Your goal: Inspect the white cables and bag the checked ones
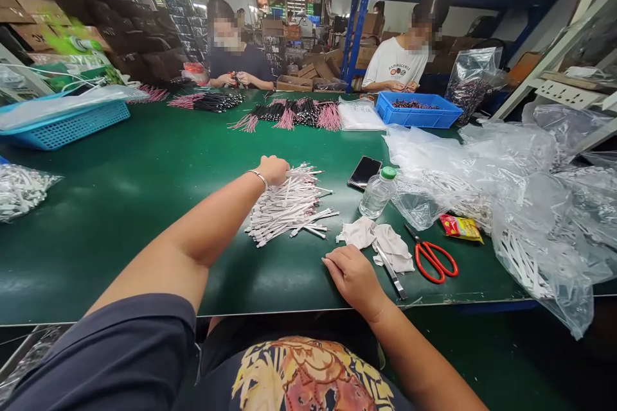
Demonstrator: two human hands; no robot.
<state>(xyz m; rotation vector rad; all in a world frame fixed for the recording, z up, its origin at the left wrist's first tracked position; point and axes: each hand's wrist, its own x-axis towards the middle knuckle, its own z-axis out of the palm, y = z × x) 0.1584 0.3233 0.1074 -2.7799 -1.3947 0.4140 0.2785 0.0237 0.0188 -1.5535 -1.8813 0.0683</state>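
Observation:
A heap of short white cables [289, 205] lies on the green table in front of me. At the far left edge of this heap is my left hand [272, 171], a bracelet on its wrist. Its fingers are curled closed and face away, so what they hold is hidden. My right hand [355, 279] rests on the table nearer to me, right of the heap. Its fingers are bent and close together, with nothing visible in them. Just beyond it are white cloth pieces [398, 247] and metal tweezers [391, 275] lying across them.
Red-handled scissors [436, 262], a clear bottle [378, 194], a phone [365, 172] and a snack packet [461, 228] lie to the right. Plastic bags [540, 205] of white cables fill the right side. A blue basket [67, 125] stands left. Two people sit opposite, near a blue bin [419, 117].

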